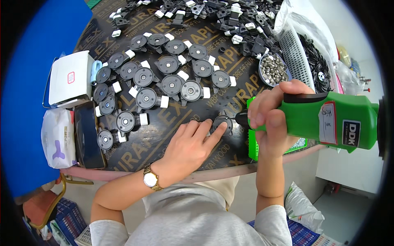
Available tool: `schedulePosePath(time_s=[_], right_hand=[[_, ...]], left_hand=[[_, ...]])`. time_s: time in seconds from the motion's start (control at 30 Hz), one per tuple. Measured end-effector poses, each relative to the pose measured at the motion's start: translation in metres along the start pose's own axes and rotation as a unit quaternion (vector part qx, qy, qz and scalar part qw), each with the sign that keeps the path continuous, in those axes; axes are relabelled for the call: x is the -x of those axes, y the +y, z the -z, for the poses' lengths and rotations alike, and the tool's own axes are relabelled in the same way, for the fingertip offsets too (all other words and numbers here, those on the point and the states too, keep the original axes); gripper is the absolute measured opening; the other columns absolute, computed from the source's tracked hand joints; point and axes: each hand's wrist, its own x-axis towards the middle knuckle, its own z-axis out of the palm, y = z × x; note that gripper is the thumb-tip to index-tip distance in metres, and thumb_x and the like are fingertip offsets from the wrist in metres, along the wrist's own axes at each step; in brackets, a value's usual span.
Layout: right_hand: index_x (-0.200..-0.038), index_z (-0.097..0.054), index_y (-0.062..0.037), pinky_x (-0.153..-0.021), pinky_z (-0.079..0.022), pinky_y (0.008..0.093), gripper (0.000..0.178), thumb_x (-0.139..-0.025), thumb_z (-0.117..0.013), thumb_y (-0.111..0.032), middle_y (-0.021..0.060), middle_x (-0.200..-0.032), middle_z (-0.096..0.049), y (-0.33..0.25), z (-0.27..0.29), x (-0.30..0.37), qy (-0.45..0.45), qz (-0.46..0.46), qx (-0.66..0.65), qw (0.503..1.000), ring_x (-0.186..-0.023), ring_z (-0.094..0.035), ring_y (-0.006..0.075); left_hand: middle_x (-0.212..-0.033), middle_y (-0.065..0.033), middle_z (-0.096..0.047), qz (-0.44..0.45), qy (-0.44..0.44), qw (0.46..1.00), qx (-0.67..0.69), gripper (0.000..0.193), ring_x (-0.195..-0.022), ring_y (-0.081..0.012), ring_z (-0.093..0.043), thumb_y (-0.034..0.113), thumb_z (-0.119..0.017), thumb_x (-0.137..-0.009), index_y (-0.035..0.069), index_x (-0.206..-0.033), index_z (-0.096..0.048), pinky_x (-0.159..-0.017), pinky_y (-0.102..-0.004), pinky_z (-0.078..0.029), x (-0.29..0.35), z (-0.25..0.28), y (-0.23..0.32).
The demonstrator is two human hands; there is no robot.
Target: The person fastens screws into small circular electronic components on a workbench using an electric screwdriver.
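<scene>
My left hand [191,143] lies palm down near the table's front edge, its fingertips holding a round black plastic part [224,119] against the tabletop. One finger rests over the disc, and the others are at its left side. My right hand [273,117] is wrapped round the front of a green electric screwdriver [349,117], which lies nearly level. The screwdriver's dark tip [242,119] points left and comes down at the disc; whether it touches a screw is hidden. Several similar black discs with white end pieces [146,98] lie to the left.
A bowl of small metal fasteners [273,69] stands beyond my right hand, beside a white basket [297,57] of black parts. Beneath the right hand is a green tray [253,145]. Loose black parts [234,20] cover the far side. A white box [69,78], tissue pack [58,137] and phone [89,135] are left.
</scene>
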Motion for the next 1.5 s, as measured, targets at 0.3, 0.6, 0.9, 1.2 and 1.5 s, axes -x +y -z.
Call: schedulePosePath(time_s=[0.3,0.6,0.9,1.2,1.5], right_hand=[[-0.104,-0.043,0.0000,-0.040,-0.037,0.0233,0.029,-0.079,-0.058,0.001,0.0045,-0.058,-0.045,-0.007,-0.020,0.003,0.020,-0.026,0.076,0.997,-0.044,-0.042,0.0107],[-0.097,-0.044,0.0010,-0.045,-0.039,0.0242,0.020,-0.083,-0.058,-0.001,0.0053,-0.064,-0.049,-0.005,-0.041,0.005,0.131,-0.065,0.150,0.978,-0.047,-0.044,0.0110],[-0.108,-0.043,0.0027,-0.043,-0.038,0.0224,0.037,-0.082,-0.065,-0.012,0.0043,-0.063,-0.049,-0.011,-0.023,0.004,0.107,-0.036,0.061,0.992,-0.047,-0.045,0.0112],[-0.113,-0.042,-0.0005,-0.042,-0.036,0.0230,0.050,-0.084,-0.064,-0.034,0.0052,-0.063,-0.047,-0.037,0.070,0.030,0.145,-0.019,0.101,0.984,-0.049,-0.043,0.0113],[-0.114,-0.041,-0.0010,-0.044,-0.036,0.0237,0.045,-0.086,-0.062,-0.029,0.0054,-0.064,-0.047,-0.030,0.097,0.051,0.177,-0.033,0.078,0.981,-0.048,-0.043,0.0112]], left_hand=[[-0.105,-0.0118,-0.053,0.006,0.019,1.000,0.005,0.049,-0.081,-0.0226,-0.050,0.006,-0.057,-0.070,0.006,-0.120,-0.054,-0.070,-0.0316,-0.044,0.004,-0.004,0.000],[-0.106,-0.0141,-0.052,0.019,0.025,0.999,0.006,0.051,-0.078,-0.0218,-0.050,0.003,-0.057,-0.071,0.006,-0.121,-0.052,-0.069,-0.0314,-0.046,0.007,-0.012,0.005],[-0.086,-0.0064,-0.046,0.007,0.037,0.999,0.004,0.049,-0.077,-0.0189,-0.046,0.006,-0.054,-0.070,0.001,-0.119,-0.052,-0.067,-0.0285,-0.042,0.004,-0.015,0.007],[-0.076,-0.0063,-0.039,0.004,0.001,0.997,0.074,0.050,-0.070,-0.0217,-0.044,0.003,-0.057,-0.074,0.002,-0.123,-0.050,-0.062,-0.0316,-0.038,0.006,-0.009,0.000],[-0.076,-0.0061,-0.038,-0.008,-0.029,0.993,0.114,0.065,-0.069,-0.0223,-0.042,0.004,-0.068,-0.067,0.004,-0.128,-0.046,-0.063,-0.0326,-0.040,-0.001,-0.007,-0.002]])
